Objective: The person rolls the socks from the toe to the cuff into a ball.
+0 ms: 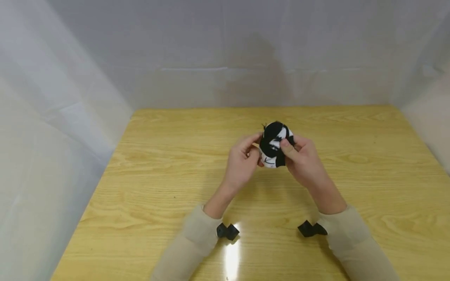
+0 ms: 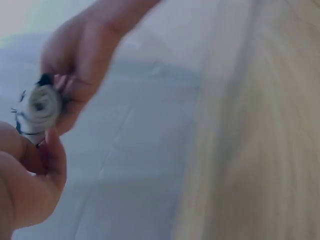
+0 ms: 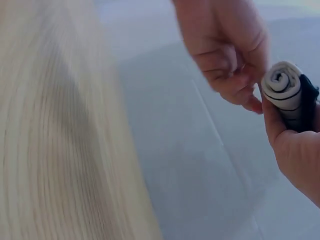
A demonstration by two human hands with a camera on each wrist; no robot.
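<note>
Sock roll [image 1: 275, 145], black and white, tightly rolled with a spiral end, held frame center above wooden table [image 1: 158, 187]. Left hand [image 1: 241, 162] pinches its side; right hand [image 1: 302, 158] fingers curl round it, thumb on top.

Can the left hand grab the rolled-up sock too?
Probably yes. The left hand is already right beside the rolled sock, its fingertips at the roll, which the right hand grips above the table. Nothing lies between.
</note>
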